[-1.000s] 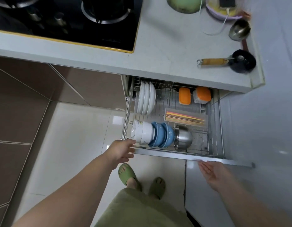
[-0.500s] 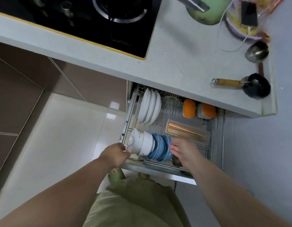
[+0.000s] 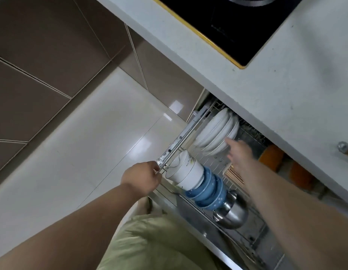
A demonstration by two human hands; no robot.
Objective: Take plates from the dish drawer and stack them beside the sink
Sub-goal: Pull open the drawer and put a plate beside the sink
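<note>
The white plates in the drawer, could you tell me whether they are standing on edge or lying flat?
On edge: the white plates stand side by side in the wire rack, rims up.

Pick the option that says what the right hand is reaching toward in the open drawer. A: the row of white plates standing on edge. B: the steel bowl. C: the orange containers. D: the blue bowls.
A: the right hand is spread open with its fingertips at the edge of the white plates, apparently not yet gripping one, while the left hand grips the drawer rail.
</note>
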